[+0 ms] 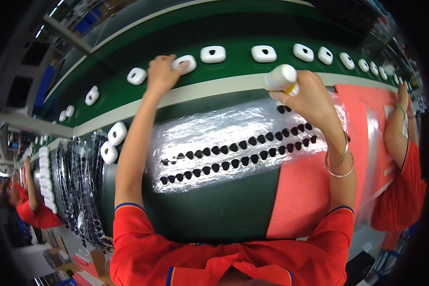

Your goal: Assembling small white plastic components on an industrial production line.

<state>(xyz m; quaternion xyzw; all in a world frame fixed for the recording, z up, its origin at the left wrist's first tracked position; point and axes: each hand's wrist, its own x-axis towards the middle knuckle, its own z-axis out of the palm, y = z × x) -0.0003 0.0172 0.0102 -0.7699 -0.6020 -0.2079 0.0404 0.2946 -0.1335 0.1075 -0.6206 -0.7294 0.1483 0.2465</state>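
Observation:
On the green conveyor belt, my left hand (163, 74) reaches out with curled fingers, its thumb on a white rounded-square case (189, 59). That hand partly covers the case. My right hand (310, 95), to the right, is closed around a white rounded bottle-like thing (282, 76), with a yellow part (292, 88) showing beside the fingers. It is held above the belt's near edge. Below it lies a clear plastic sheet (195, 128) carrying rows of small black pieces (235, 163).
Several more white cases (213, 55) stand spaced along the belt, and two cases (117, 133) sit by my left forearm. Plastic strips with black pieces (78, 181) hang at the left. Pink foam sheet (300, 195) lies at the right. Co-workers in red (400, 186) are on both sides.

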